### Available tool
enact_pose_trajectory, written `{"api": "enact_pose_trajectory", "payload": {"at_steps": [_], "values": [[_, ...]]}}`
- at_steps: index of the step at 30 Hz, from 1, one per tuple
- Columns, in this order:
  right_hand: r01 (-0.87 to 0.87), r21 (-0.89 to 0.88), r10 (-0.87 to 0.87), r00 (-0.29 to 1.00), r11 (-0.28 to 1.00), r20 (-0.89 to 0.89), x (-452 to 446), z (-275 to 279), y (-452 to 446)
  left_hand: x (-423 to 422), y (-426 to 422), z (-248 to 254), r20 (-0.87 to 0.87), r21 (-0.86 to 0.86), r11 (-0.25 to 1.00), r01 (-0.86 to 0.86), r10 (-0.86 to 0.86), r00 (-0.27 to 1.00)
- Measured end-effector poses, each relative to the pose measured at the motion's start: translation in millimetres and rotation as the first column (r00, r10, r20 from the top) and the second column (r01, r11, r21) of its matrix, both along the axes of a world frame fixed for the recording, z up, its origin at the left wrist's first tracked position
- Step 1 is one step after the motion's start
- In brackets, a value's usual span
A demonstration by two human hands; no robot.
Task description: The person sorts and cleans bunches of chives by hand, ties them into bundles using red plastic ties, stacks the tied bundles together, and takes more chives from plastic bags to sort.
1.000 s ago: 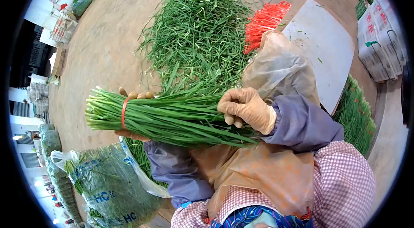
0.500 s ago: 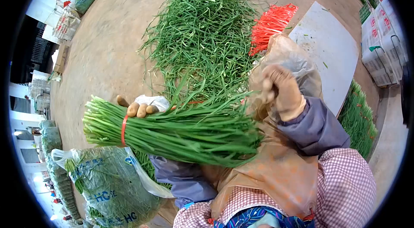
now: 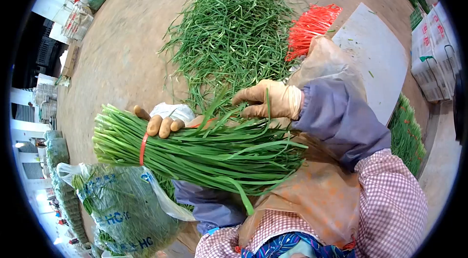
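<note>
A thick bundle of green garlic chives [image 3: 209, 153] lies sideways across my lap, pale cut ends to the left and loose leaf tips to the right. A red band [image 3: 143, 148] circles it near the cut ends. My left hand [image 3: 165, 125], in a tan glove, grips the bundle from behind beside the band; only its fingertips show over the top. Above the leafy part is my gloved right hand [image 3: 270, 99], thumb and fingers apart, pointing left. One leaf crosses in front of it, and nothing is visibly held there.
A large heap of loose green leaves [image 3: 234, 38] lies on the floor ahead. Right of it are red strips [image 3: 312, 29] and a white board [image 3: 373, 53]. A stuffed plastic bag [image 3: 131, 209] stands at left. More chives [image 3: 408, 136] and white crates [image 3: 435, 53] are at right.
My right hand has swung left and down from beside my knee to just above the leaves, its curled fingers now spread. Some leaf tips now hang lower; the left hand keeps its grip.
</note>
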State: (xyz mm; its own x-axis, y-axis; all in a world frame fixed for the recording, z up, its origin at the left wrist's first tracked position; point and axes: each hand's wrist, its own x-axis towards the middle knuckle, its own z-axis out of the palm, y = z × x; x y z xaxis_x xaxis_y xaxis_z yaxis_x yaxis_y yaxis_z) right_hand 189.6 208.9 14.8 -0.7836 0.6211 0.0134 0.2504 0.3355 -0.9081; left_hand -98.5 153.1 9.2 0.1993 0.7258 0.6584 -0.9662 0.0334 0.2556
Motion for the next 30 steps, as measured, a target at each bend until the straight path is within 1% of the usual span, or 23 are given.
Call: {"api": "enact_pose_trajectory", "payload": {"at_steps": [1, 2, 4, 5, 6, 8, 9, 10, 12, 15, 16, 18, 20, 21, 22, 23, 24, 25, 26, 27, 28, 29, 30], "values": [[0.020, 0.107, -0.010, 0.995, 0.994, -0.097, -6, -14, 0, -1, 0, 0, -0.002, 0.002, 1.000, -0.002, 0.002, 1.000], [0.061, -0.028, -0.064, 0.992, 0.998, -0.108, -5, -23, -2, -1, 0, 0, -0.004, 0.005, 1.000, -0.003, 0.003, 1.000], [0.144, -0.292, -0.181, 0.978, 0.945, -0.102, -5, -25, -10, 7, 3, 7, -0.028, 0.059, 0.998, 0.024, -0.023, 0.999], [0.176, -0.406, -0.291, 0.925, 0.897, -0.242, -5, -35, -12, 12, 4, 11, -0.038, 0.087, 0.995, 0.041, -0.037, 0.999], [0.241, -0.615, -0.415, 0.897, 0.750, -0.154, -1, -17, -16, 11, 6, 9, -0.034, 0.103, 0.993, 0.060, -0.057, 0.998], [0.230, -0.694, -0.535, 0.804, 0.682, -0.259, 9, -14, -14, -1, 11, -4, -0.014, 0.123, 0.987, 0.100, -0.099, 0.995], [0.250, -0.648, -0.594, 0.705, 0.720, -0.388, 12, -30, -7, -6, 12, -10, 0.001, 0.125, 0.985, 0.121, -0.122, 0.993], [0.240, -0.762, -0.703, 0.613, 0.601, -0.361, 19, -33, 0, -2, 10, -5, -0.001, 0.112, 0.990, 0.089, -0.090, 0.996], [0.280, -0.724, -0.676, 0.656, 0.631, -0.335, 26, -29, 7, 10, 4, 5, -0.004, 0.089, 0.996, 0.028, -0.028, 1.000], [0.297, -0.542, -0.519, 0.793, 0.786, -0.319, 3, 17, -4, 8, 4, -6, 0.021, 0.052, 0.998, 0.022, -0.023, 1.000], [0.240, -0.507, -0.413, 0.872, 0.828, -0.261, 2, 23, -2, 6, 4, -9, 0.008, 0.050, 0.999, 0.018, -0.019, 1.000], [0.241, -0.420, -0.353, 0.911, 0.875, -0.212, -15, 33, -2, 3, 6, -13, -0.016, 0.048, 0.999, 0.008, -0.007, 1.000], [0.211, -0.196, -0.257, 0.932, 0.958, -0.256, -29, 9, 2, 9, 8, -10, 0.011, 0.054, 0.998, 0.022, -0.023, 1.000], [0.316, 0.045, -0.289, 0.909, 0.948, -0.301, -33, 7, -1, 10, 7, -10, 0.020, 0.044, 0.999, 0.032, -0.033, 0.999], [0.366, -0.128, -0.387, 0.849, 0.922, -0.360, -33, 7, -1, 10, 6, -9, 0.029, 0.034, 0.999, 0.041, -0.042, 0.999], [0.392, -0.298, -0.486, 0.778, 0.870, -0.397, -32, 7, 0, 12, 9, -8, 0.032, 0.058, 0.996, 0.068, -0.070, 0.997], [0.395, -0.460, -0.584, 0.701, 0.795, -0.409, -30, 7, 3, 10, 8, -9, 0.032, 0.052, 0.997, 0.057, -0.059, 0.998], [0.426, -0.576, -0.692, 0.610, 0.697, -0.386, -19, 0, 12, 6, 7, -10, 0.033, 0.048, 0.998, 0.045, -0.047, 0.998], [0.483, -0.602, -0.763, 0.515, 0.635, -0.391, -11, -10, 20, 2, 6, -12, 0.031, 0.044, 0.998, 0.033, -0.034, 0.999], [0.477, -0.600, -0.733, 0.611, 0.643, -0.300, 3, -17, 29, -3, 11, -21, 0.057, 0.076, 0.996, 0.044, -0.048, 0.997], [0.470, -0.597, -0.689, 0.695, 0.650, -0.204, 14, -20, 35, -2, 13, -19, 0.043, 0.071, 0.997, 0.007, -0.010, 0.999], [0.590, -0.353, -0.672, 0.718, 0.726, -0.180, 17, -24, 37, 2, 14, -18, 0.030, 0.064, 0.998, -0.029, 0.027, 0.999], [0.657, -0.083, -0.661, 0.735, 0.749, -0.148, 19, -26, 37, 1, 12, -19, 0.010, 0.030, 0.994, -0.102, 0.102, 0.995]]}}
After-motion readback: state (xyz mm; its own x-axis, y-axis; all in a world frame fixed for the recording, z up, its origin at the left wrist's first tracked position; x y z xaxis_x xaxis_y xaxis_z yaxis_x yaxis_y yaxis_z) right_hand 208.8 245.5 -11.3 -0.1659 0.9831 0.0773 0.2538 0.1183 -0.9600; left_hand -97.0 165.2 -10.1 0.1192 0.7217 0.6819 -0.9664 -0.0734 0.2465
